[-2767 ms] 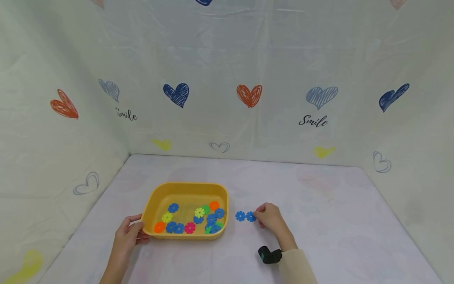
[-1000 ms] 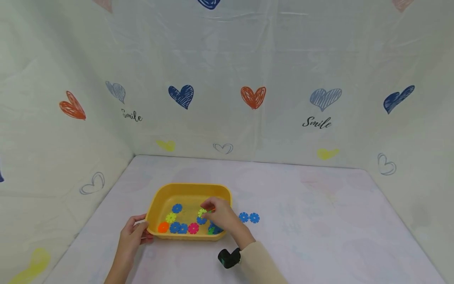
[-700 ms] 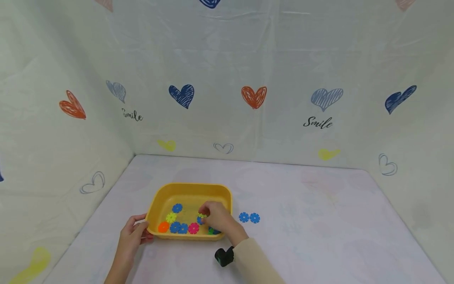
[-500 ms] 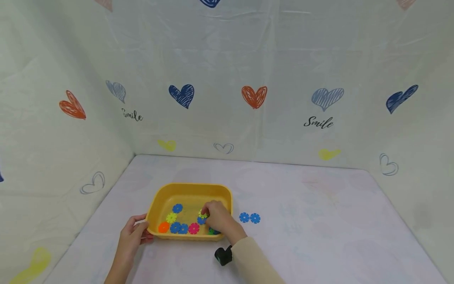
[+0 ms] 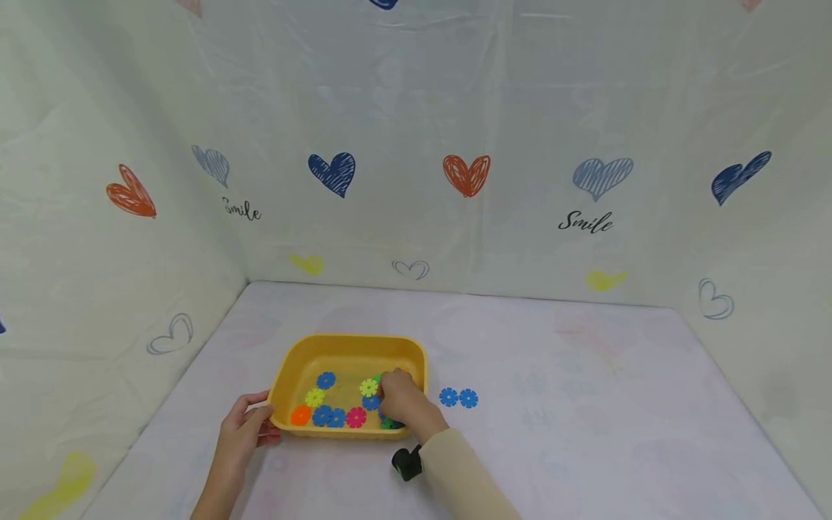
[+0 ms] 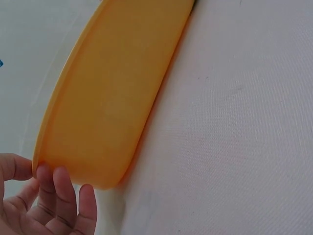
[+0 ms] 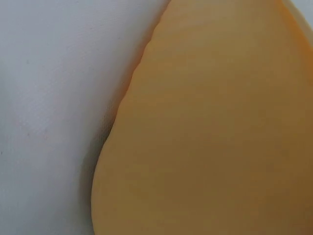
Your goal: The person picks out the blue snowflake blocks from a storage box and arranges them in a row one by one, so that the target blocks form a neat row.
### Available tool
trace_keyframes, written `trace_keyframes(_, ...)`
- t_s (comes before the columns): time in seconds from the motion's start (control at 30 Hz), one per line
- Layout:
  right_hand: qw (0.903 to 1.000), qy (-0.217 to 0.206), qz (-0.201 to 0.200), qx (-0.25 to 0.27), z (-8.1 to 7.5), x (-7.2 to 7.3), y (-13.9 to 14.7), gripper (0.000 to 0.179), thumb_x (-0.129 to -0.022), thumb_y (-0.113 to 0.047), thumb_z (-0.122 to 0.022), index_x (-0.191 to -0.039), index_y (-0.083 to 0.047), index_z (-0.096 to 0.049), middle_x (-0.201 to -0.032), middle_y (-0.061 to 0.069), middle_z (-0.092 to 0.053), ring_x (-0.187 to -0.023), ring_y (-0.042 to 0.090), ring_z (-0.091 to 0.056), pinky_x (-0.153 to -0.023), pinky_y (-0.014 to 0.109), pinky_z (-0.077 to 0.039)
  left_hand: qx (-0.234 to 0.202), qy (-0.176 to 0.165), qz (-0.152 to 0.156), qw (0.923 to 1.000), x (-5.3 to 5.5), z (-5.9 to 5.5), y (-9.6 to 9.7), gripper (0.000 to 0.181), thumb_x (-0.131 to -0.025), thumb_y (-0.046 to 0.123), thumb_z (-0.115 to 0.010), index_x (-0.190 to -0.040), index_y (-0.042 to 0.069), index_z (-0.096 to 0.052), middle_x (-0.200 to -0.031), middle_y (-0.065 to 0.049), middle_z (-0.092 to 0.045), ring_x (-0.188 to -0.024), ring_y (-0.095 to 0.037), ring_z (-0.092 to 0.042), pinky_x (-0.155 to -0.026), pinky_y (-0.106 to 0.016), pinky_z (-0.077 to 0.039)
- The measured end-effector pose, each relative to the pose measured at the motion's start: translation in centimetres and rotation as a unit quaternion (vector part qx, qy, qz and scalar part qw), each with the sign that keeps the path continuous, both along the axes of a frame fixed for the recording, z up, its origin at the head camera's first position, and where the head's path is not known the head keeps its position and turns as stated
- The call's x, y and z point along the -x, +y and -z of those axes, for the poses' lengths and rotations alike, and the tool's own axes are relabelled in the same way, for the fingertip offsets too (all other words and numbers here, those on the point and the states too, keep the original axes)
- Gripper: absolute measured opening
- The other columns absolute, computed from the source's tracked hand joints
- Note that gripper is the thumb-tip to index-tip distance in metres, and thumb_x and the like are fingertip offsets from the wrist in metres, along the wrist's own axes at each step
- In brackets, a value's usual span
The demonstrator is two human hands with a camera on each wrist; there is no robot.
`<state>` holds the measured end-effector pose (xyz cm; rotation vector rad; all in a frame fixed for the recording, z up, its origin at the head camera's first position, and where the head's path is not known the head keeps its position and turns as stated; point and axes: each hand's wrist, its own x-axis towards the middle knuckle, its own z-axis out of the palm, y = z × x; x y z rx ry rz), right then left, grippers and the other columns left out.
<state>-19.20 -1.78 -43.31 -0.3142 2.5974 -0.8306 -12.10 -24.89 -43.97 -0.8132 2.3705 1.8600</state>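
Note:
A yellow plastic basin (image 5: 346, 433) stands on the table with several notched snowflake discs in it, among them a pink disc (image 5: 356, 417), an orange disc (image 5: 300, 415) and a yellow disc (image 5: 368, 388). My left hand (image 5: 242, 426) pinches the basin's rim at its near left corner; the left wrist view shows the thumb on the rim and fingers against the outer wall. Inside the basin's right part, my right hand (image 5: 404, 399) reaches down with bent fingers among the discs. Its fingertips are hidden, so I cannot tell whether they pinch a disc.
Two blue discs, a left one (image 5: 448, 397) and a right one (image 5: 469, 398), lie side by side on the table right of the basin. A black wrist camera (image 5: 407, 463) sits at the right sleeve (image 5: 464, 473). A heart-printed curtain (image 5: 416, 217) encloses the table.
My right hand has gone from the two blue discs on the table into the basin, then shifted slightly right, uncovering the yellow disc. The left hand stays on the rim.

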Motion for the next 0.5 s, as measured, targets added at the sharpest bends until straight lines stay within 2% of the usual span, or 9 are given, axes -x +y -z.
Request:
trace_keyframes(0.17, 1.0000, -0.005, 0.007, 0.004, 0.0, -0.1, 0.1, 0.009, -0.080, 0.000, -0.067, -0.088, -0.003, -0.063, -0.080, 0.002, -0.053, -0.076, 0.017, -0.049, -0.079, 0.031, -0.051, -0.007, 0.003, -0.004, 1.0000, 0.3, 0.7, -0.3, 0.037, -0.092, 0.018, -0.047, -0.126, 0.003, -0.042, -0.071, 0.009, -0.061, -0.060, -0.011, -0.061, -0.058, -0.019, -0.053)
trace_keyframes(0.27, 0.9999, -0.004, 0.015, 0.005, 0.0, -0.2, 0.0, 0.007, -0.081, -0.001, -0.066, -0.087, -0.002, -0.063, -0.077, 0.003, -0.055, -0.072, 0.017, -0.050, -0.075, 0.031, -0.052, -0.006, 0.020, 0.006, 0.9998, 0.4, 1.4, -0.6, 0.040, -0.092, 0.019, -0.048, -0.127, 0.000, -0.041, -0.073, 0.008, -0.062, -0.060, -0.013, -0.061, -0.058, -0.023, -0.055)
trace_keyframes(0.37, 0.9997, -0.003, 0.024, 0.003, 0.2, -0.4, -0.1, 0.007, -0.080, -0.003, -0.068, -0.084, -0.001, -0.063, -0.074, 0.003, -0.054, -0.068, 0.017, -0.050, -0.069, 0.029, -0.052, -0.012, 0.017, -0.006, 0.9998, 0.6, 2.0, -0.9, 0.034, -0.092, 0.020, -0.049, -0.122, 0.005, -0.044, -0.071, 0.010, -0.062, -0.059, -0.012, -0.061, -0.057, -0.022, -0.054)
trace_keyframes(0.5, 0.9997, -0.001, 0.026, -0.001, 0.4, -0.4, -0.2, 0.013, -0.077, -0.008, -0.073, -0.078, -0.002, -0.061, -0.070, 0.003, -0.052, -0.065, 0.017, -0.049, -0.062, 0.026, -0.049, -0.011, 0.008, -0.012, 0.9998, 0.5, 1.6, -0.7, 0.033, -0.092, 0.019, -0.047, -0.122, 0.006, -0.044, -0.069, 0.012, -0.061, -0.058, -0.010, -0.061, -0.056, -0.019, -0.053)
